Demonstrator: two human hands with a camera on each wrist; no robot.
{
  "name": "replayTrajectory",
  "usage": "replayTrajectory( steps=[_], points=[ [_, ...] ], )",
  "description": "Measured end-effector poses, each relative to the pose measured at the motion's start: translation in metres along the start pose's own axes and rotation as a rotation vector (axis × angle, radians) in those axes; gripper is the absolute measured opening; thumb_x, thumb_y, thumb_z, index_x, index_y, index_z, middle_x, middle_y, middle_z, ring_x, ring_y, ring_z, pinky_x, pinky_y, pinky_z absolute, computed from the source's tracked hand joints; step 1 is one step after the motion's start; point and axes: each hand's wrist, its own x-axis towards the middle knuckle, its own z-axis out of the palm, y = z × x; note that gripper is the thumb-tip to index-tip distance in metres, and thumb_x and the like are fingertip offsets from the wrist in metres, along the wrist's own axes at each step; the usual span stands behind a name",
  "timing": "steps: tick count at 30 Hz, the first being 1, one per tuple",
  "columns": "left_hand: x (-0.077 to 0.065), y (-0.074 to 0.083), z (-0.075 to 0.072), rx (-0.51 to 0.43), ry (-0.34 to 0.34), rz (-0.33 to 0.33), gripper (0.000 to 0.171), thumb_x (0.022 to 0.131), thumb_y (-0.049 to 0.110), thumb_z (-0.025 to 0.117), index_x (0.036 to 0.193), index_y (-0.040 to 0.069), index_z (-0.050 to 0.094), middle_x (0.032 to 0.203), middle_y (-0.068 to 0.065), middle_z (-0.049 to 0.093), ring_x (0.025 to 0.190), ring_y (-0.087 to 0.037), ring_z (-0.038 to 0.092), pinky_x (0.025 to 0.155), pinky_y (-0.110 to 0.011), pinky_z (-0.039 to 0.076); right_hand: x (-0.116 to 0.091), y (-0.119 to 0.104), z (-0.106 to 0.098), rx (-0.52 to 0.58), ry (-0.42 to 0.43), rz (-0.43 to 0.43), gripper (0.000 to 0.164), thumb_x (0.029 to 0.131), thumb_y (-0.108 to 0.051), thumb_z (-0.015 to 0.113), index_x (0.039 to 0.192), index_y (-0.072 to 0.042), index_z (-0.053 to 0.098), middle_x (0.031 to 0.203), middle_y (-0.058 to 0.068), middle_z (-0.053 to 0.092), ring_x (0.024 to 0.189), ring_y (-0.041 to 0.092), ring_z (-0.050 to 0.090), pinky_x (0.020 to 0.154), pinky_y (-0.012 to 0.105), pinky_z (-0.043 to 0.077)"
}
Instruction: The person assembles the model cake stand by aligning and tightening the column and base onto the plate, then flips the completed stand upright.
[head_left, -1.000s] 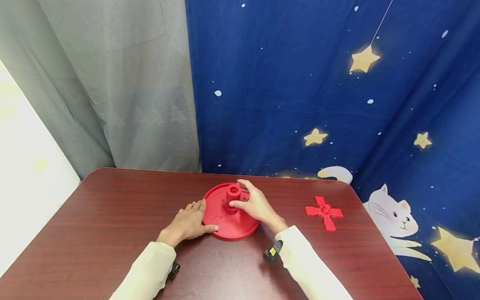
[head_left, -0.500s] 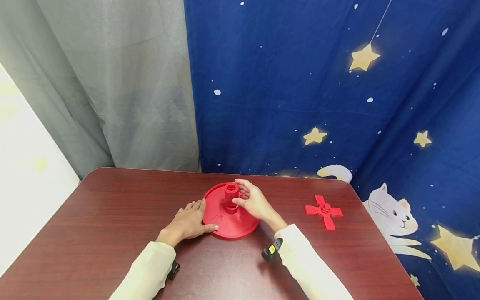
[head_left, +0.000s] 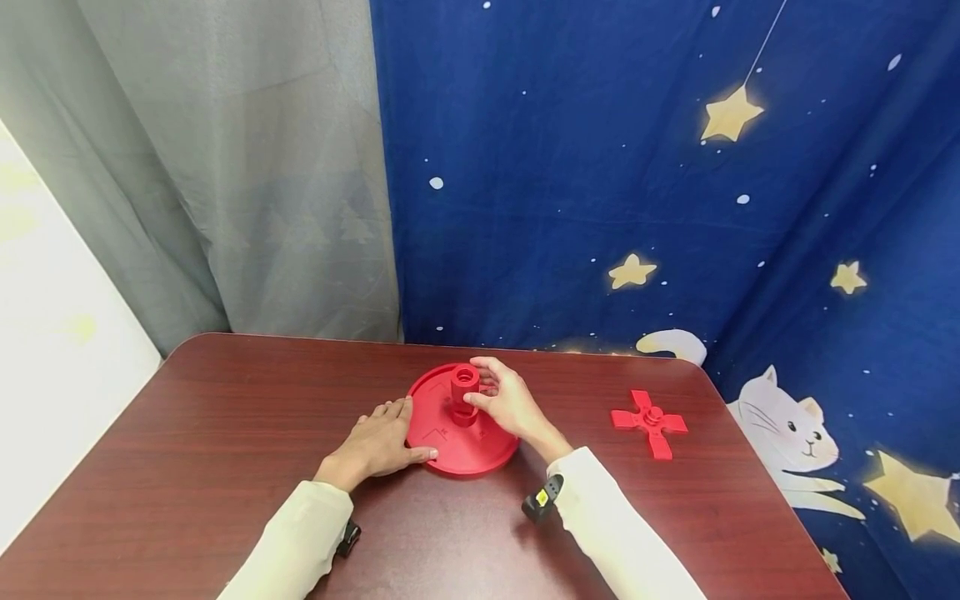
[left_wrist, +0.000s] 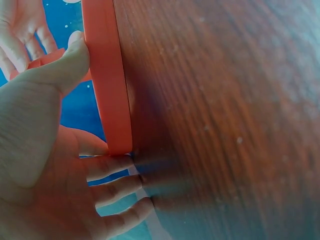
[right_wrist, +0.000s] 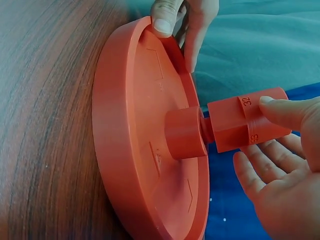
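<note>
A red round base (head_left: 465,458) with a raised rim and a central hub (right_wrist: 182,132) lies on the table. A red cylinder (right_wrist: 245,120), embossed with 32 and 33, stands over the hub; a narrower neck shows in the small gap between them. My right hand (head_left: 513,408) holds this cylinder, thumb on one side and fingers round the other. My left hand (head_left: 378,443) steadies the base at its left edge. Its thumb (right_wrist: 164,25) hooks over the rim, and the other fingers reach along the far side, touching the tabletop in the left wrist view.
A red four-armed cross piece (head_left: 651,423) with a round stud at its centre lies on the table (head_left: 225,442) to the right. Behind the table's far edge hang a grey curtain (head_left: 285,167) and a blue one (head_left: 540,167) with stars.
My right thumb has shifted slightly up and to the right along the cylinder, whose top has moved a little left. The left hand and the base stay in place.
</note>
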Motion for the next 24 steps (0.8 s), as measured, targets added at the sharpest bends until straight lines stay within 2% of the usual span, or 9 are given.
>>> replayTrajectory(
  steps=[9,18,21,24],
  points=[
    [-0.0001,0.0003,-0.0012,0.006,0.001,0.002,0.102,0.081,0.060,0.071,0.150,-0.005,0.035,0.150,-0.026,0.041,0.138,-0.049,0.036,0.109,-0.067,0.030,-0.0020,0.0001,0.0003,-0.074,0.018,0.020,0.056,0.080,-0.005,0.081,0.131,-0.004,0.058,0.115,0.016,0.067,0.101,0.032,0.069,0.088,0.039,0.058],
    [0.0002,0.0005,-0.0003,0.006,0.002,0.001,0.102,0.081,0.060,0.072,0.150,-0.005,0.034,0.150,-0.025,0.041,0.138,-0.049,0.036,0.109,-0.068,0.030,-0.0039,-0.0007,0.0028,-0.135,0.063,0.062,0.049,0.076,-0.013,0.086,0.118,-0.006,0.063,0.108,0.012,0.068,0.092,0.028,0.069,0.081,0.035,0.059],
    [0.0002,0.0002,0.0001,0.006,-0.002,-0.002,0.103,0.081,0.060,0.072,0.150,-0.005,0.034,0.151,-0.025,0.041,0.138,-0.049,0.036,0.109,-0.068,0.030,-0.0045,-0.0008,0.0033,-0.139,0.064,0.063,0.049,0.076,-0.014,0.086,0.117,-0.006,0.061,0.108,0.012,0.067,0.093,0.029,0.069,0.081,0.036,0.059],
    [0.0005,-0.0001,0.0003,0.006,-0.004,-0.003,0.103,0.081,0.060,0.072,0.150,-0.005,0.034,0.151,-0.026,0.040,0.139,-0.049,0.035,0.109,-0.068,0.030,-0.0046,0.0000,0.0034,-0.129,0.044,0.056,0.054,0.077,-0.016,0.086,0.123,-0.005,0.058,0.115,0.014,0.065,0.099,0.031,0.069,0.085,0.040,0.059]
  ],
)
